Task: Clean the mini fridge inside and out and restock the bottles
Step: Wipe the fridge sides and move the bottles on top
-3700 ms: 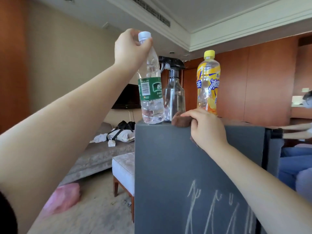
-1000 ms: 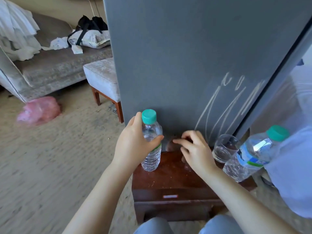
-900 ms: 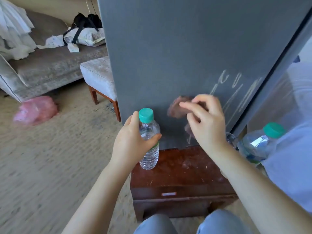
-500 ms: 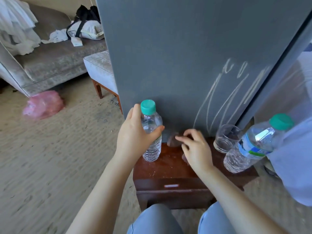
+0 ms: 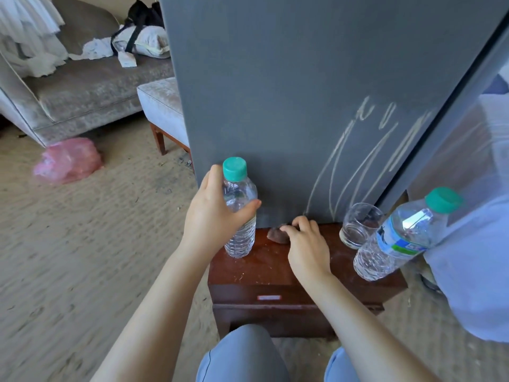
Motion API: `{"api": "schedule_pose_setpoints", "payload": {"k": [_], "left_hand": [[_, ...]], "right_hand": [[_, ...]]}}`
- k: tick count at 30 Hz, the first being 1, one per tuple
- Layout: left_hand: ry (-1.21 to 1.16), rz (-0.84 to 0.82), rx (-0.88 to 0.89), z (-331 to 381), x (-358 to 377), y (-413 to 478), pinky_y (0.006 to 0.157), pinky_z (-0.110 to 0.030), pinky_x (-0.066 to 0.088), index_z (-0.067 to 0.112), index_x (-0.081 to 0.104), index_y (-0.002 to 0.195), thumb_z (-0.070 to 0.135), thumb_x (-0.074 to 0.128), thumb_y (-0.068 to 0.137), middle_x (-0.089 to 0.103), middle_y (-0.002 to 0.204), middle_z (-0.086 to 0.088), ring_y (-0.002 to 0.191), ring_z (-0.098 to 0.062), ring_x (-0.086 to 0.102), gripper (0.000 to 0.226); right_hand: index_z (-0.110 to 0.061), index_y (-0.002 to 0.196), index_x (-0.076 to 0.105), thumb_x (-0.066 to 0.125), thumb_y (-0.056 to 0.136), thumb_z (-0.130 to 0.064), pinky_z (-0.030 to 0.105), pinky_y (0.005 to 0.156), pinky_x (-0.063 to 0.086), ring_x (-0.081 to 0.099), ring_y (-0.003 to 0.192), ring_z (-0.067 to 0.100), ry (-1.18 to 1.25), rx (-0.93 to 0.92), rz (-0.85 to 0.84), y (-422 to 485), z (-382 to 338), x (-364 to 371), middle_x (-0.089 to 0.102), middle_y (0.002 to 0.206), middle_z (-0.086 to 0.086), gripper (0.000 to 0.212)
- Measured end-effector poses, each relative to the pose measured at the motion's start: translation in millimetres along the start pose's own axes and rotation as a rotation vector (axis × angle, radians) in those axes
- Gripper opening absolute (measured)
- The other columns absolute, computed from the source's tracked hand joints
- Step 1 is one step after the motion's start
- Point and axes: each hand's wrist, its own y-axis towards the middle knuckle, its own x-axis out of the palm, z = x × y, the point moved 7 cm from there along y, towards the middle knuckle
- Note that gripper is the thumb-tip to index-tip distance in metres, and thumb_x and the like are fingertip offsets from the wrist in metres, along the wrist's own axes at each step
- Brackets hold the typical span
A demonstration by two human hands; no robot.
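1. Left hand (image 5: 214, 216): its grip is wrapped round the upper body of a clear plastic water bottle with a teal cap (image 5: 239, 216). The thumb lies across the side facing the camera and the other fingers go behind, just under the cap.
2. The bottle is upright, its base on the left part of the dark red-brown wooden table (image 5: 261, 268). It stands just in front of the dark grey mini fridge side panel (image 5: 289, 92), near the panel's left edge. Cap is on.
3. Right hand (image 5: 305, 244): palm down, with the fingers bent over a small brown cloth (image 5: 276, 234). The grip is closed on the cloth where the fridge panel meets the table top. Part of the cloth shows to the left of the fingertips.
4. The cloth lies between the held bottle and the right hand, close to both.
5. Pale chalk-like streaks (image 5: 366, 150) run up the lower right of the fridge panel, above the right hand.
6. To the right of the right hand is a clear drinking glass (image 5: 358, 227), upright on the table at the foot of the panel.
7. Further right is a second clear bottle with a teal cap and blue-green label (image 5: 399, 238). It is tilted, cap towards the right. Cannot tell what supports it.
8. Background: a pink plastic bag (image 5: 67, 159) on the beige carpet, with a grey sofa (image 5: 82, 89) behind it.
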Motion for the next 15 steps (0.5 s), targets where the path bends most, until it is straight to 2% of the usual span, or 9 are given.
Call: {"api": "schedule_pose_setpoints", "payload": {"k": [2,6,8,10,13,15], "left_hand": [[0.006,-0.006,-0.004,0,0,-1,0.067,-0.024,0.043,0.016,0.043,0.107,0.040,0.077,0.073,0.056,0.103,0.003,0.086,-0.015,0.057,0.053],[-0.011,-0.015,-0.020,-1,4,-2,0.070,-0.025,0.043,0.014,0.043,0.111,0.039,0.077,0.075,0.055,0.107,0.000,0.089,-0.017,0.058,0.056],[-0.016,-0.025,-0.021,-1,6,-3,0.070,-0.028,0.044,0.016,0.041,0.109,0.038,0.076,0.076,0.052,0.105,0.000,0.089,-0.019,0.057,0.053],[-0.030,-0.020,-0.023,1,8,-7,0.072,-0.030,0.043,0.017,0.041,0.108,0.037,0.075,0.077,0.050,0.104,0.000,0.093,-0.021,0.056,0.051],[0.016,0.060,0.052,13,2,-11,0.085,-0.042,0.048,0.006,0.045,0.123,0.036,0.076,0.076,0.051,0.113,-0.008,0.103,-0.026,0.052,0.063],[0.026,0.180,0.105,28,-13,-11,0.095,-0.041,0.045,0.004,0.044,0.129,0.038,0.073,0.076,0.050,0.120,-0.011,0.109,-0.027,0.049,0.070]], "right_hand": [[-0.019,0.120,0.066,0.066,0.078,-0.002,0.037,0.084,0.049,0.048,0.109,0.027,-0.021,0.126,0.004,-1,21,-9,0.053,0.118,0.004,0.046],[-0.024,0.130,0.055,0.063,0.086,-0.012,0.031,0.094,0.044,0.040,0.118,0.023,-0.080,0.245,-0.046,-4,23,-10,0.045,0.128,0.001,0.046],[-0.025,0.130,0.055,0.056,0.088,-0.010,0.031,0.093,0.044,0.038,0.119,0.023,-0.057,0.238,-0.047,-5,14,-10,0.042,0.129,0.000,0.044],[-0.027,0.130,0.054,0.053,0.088,-0.007,0.031,0.092,0.043,0.036,0.119,0.022,0.010,0.157,-0.094,-8,0,-6,0.041,0.128,-0.002,0.047],[-0.029,0.132,0.054,0.052,0.089,-0.003,0.029,0.087,0.046,0.037,0.118,0.018,0.092,0.053,-0.138,-15,-13,-10,0.041,0.126,-0.005,0.050],[-0.028,0.128,0.059,0.051,0.090,-0.003,0.028,0.086,0.047,0.041,0.117,0.017,0.153,0.061,-0.064,-19,-7,-26,0.045,0.124,-0.005,0.046]]}}
